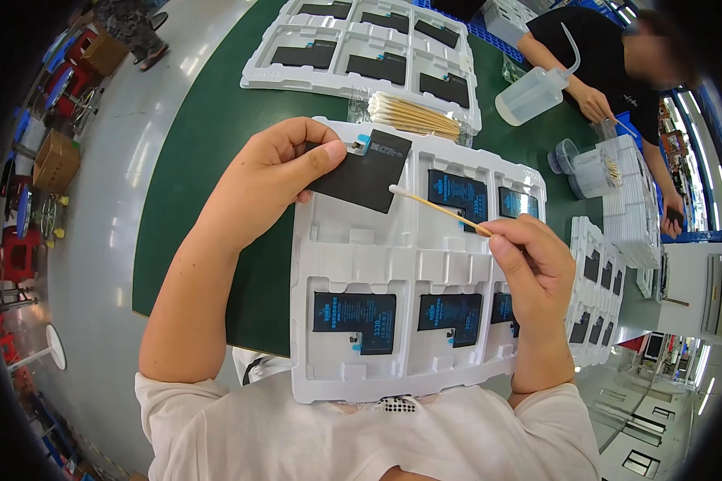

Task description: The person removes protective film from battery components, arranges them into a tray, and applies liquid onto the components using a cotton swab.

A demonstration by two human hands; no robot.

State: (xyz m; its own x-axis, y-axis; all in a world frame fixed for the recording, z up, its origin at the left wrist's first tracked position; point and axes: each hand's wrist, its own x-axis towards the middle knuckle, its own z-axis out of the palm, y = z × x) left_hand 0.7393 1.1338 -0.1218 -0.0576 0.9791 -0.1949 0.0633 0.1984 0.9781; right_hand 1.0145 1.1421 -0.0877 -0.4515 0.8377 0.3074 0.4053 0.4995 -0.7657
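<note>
My left hand point(285, 168) pinches a flat black battery point(369, 172) by its left end, where a small blue tab shows. Between the thumb and fingers of my right hand point(532, 268) is a cotton swab point(441, 210) with a wooden stick. Its white tip is at the battery's right edge; whether it touches cannot be made out. Below both hands lies a white plastic tray point(413, 268) with moulded pockets. Several black batteries with blue print sit in it, such as one at the lower left point(354, 322). The upper left pocket, under the held battery, has none.
Beyond the tray lies a bundle of cotton swabs point(413, 115) in clear wrap. A second white tray point(413, 76) of black batteries stands behind it on the green table point(208, 160). A squeeze bottle point(531, 96), a swab cup point(595, 175) and stacked trays point(627, 200) are at right, near a co-worker point(602, 60).
</note>
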